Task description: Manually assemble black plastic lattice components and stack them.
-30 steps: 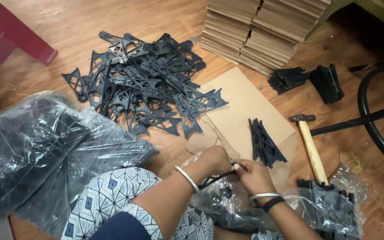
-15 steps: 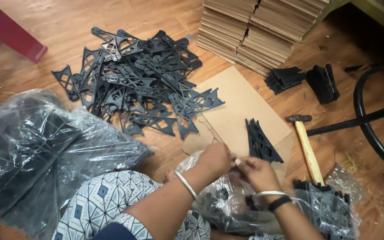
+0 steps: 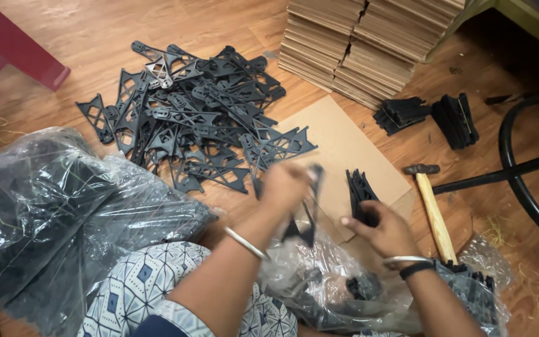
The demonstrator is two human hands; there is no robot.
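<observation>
The left hand [image 3: 285, 187] grips a blurred black bracket [image 3: 307, 212]; the right hand [image 3: 378, 228], fingers curled, seemingly touches a small bracket stack [image 3: 358, 190] on cardboard [image 3: 338, 140], wooden floor [image 3: 95, 37] around.

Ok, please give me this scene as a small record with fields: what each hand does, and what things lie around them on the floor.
left hand: holds a black triangular bracket, lifted and blurred
right hand: touches a small stack of brackets standing on the cardboard sheet
in front of hands: clear plastic bag with black parts inside
loose pile: many black brackets on the wooden floor
hammer: wooden handle, right of the cardboard sheet
far side: stacked cardboard
left: large plastic bag of dark parts
</observation>
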